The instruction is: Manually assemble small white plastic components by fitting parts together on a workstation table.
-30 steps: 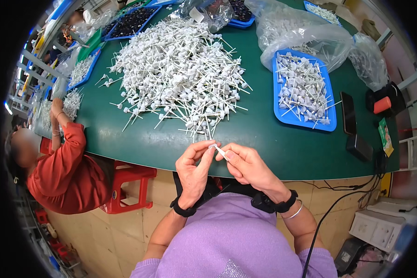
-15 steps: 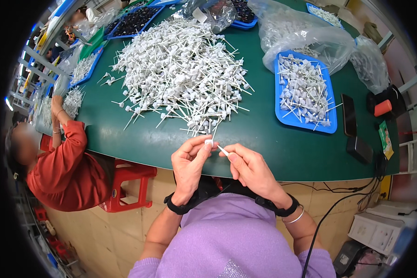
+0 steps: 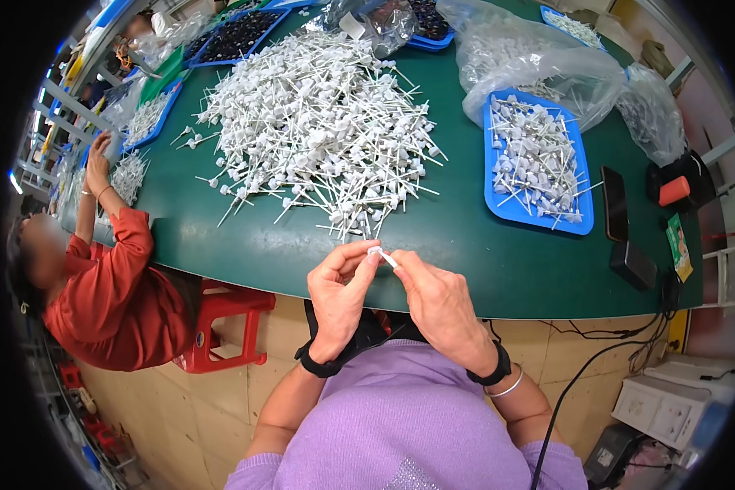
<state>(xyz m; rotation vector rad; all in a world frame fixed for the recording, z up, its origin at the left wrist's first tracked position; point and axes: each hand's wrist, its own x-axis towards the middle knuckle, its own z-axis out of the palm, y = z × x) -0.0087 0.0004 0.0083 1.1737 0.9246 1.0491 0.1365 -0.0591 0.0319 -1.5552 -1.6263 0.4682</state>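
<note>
My left hand (image 3: 335, 296) is closed, pinching a small white plastic cap (image 3: 374, 251) between thumb and fingertips near the table's front edge. My right hand (image 3: 443, 304) is closed on a thin white plastic stick (image 3: 389, 260), whose tip meets the cap; whether it is inside cannot be made out. Just beyond my fingers spreads a large pile of white sticks with rounded white heads (image 3: 318, 122). To the right, a blue tray (image 3: 539, 218) holds more of the same pieces.
The green table (image 3: 245, 257) also bears clear plastic bags (image 3: 584, 77), a black phone (image 3: 615, 202), a dark box (image 3: 633, 265) and trays of dark pieces (image 3: 241, 37). A co-worker in red (image 3: 126, 302) sits at the left near a red stool (image 3: 229, 327). Cables (image 3: 580, 384) hang at the right.
My right hand has moved left and turned, bringing the stick's tip to the cap. The left hand has shifted slightly right. The co-worker's hand has risen.
</note>
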